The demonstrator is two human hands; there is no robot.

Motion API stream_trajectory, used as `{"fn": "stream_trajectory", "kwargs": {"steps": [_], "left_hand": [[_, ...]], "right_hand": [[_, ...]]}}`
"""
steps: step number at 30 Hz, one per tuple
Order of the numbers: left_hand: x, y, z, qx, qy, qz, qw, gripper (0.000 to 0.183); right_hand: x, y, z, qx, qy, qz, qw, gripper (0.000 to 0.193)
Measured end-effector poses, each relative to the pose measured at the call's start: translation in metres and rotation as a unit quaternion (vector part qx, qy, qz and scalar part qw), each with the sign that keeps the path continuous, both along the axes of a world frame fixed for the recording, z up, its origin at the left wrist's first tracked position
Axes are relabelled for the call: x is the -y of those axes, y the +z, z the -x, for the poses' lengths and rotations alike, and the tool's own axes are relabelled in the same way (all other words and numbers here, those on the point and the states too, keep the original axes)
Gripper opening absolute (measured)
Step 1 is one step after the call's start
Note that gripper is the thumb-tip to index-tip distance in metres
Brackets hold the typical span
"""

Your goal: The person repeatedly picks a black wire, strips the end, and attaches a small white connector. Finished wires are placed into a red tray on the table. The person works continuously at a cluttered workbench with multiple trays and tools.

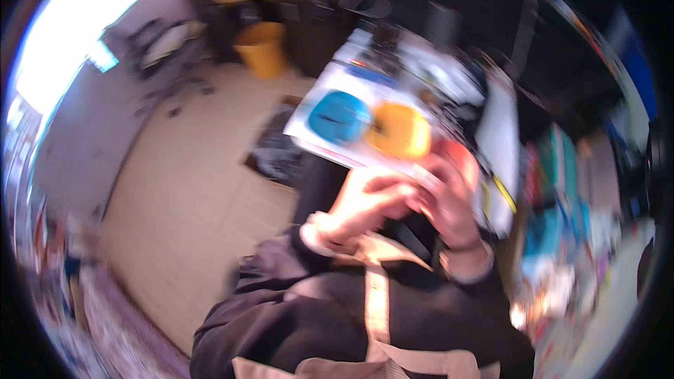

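Observation:
My left hand (368,200) and my right hand (449,200) meet in front of my body at the near edge of a white table. Both have bent fingers pressed together at the tips. Motion blur hides what they pinch, if anything. Just beyond them, three shallow dishes stand in a row: a blue dish (333,119) at the left with something small and dark in it, a yellow dish (411,133) in the middle, and a red dish (463,159) partly covered by my right hand.
Blurred papers (449,74) and dark items crowd the table's far side. A yellow pen-like object (503,195) lies at the right. An orange bin (263,49) and an office chair (165,56) stand at the far left. Colourful packages (551,231) are piled at the right.

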State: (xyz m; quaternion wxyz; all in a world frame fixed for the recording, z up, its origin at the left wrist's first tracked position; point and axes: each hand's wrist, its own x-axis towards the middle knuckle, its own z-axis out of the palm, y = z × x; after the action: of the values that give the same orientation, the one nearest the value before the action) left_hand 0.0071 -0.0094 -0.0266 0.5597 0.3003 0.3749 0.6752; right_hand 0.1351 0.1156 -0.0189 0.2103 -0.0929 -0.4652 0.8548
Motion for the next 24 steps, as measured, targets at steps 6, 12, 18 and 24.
{"fn": "stream_trajectory", "kwargs": {"steps": [6, 12, 18, 24], "left_hand": [[-0.013, -0.008, 0.011, -0.026, 0.005, -0.14, 0.99, 0.014], [-0.019, -0.029, 0.01, -0.035, -0.038, -0.033, 0.998, 0.009], [-0.028, -0.035, 0.004, 0.034, -0.019, 0.015, 0.999, 0.007], [-0.046, -0.034, 0.025, 0.133, -0.114, 0.074, 0.982, 0.008]], "right_hand": [[-0.009, -0.012, 0.017, 0.051, 0.103, 0.185, 0.976, 0.028], [-0.011, -0.039, 0.009, 0.045, 0.009, 0.152, 0.987, 0.033], [-0.014, -0.056, -0.008, 0.065, -0.023, 0.108, 0.992, 0.033], [-0.034, -0.053, -0.012, 0.093, -0.071, -0.282, 0.952, 0.025]]}}
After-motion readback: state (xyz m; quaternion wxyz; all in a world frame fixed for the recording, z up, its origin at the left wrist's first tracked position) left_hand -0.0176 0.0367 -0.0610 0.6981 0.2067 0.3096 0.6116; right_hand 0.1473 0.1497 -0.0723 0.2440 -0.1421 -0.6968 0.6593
